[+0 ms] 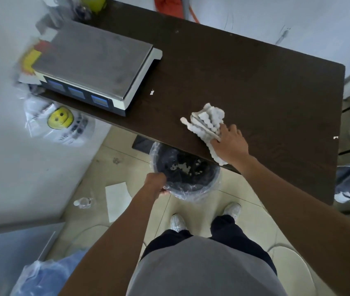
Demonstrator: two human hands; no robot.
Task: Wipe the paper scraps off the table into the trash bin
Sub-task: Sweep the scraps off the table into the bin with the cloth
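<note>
A dark wooden table (255,77) stands against a pale wall over a tiled floor (229,199). A scale (97,65) with a steel pan sits on the table's far-left part, well away from both hands. On the floor lie a sheet of paper (117,199) and an empty bottle (83,202), to the left of the left hand.

The right hand (230,144) rests palm-down at the table's near edge, fingers spread and pressing on a white cloth (207,122), which bunches ahead and to the left of it. One paper scrap (152,92) lies on the table farther off, beyond the cloth to the left; another scrap (335,137) sits at the table's edge, well to the right of that hand.

The bin (188,176), lined with clear plastic, stands on the floor just below and left of the right hand, partly under the table edge, with white scraps inside. The left hand (156,182) reaches down with arm extended and closes on the bin's near-left rim.
</note>
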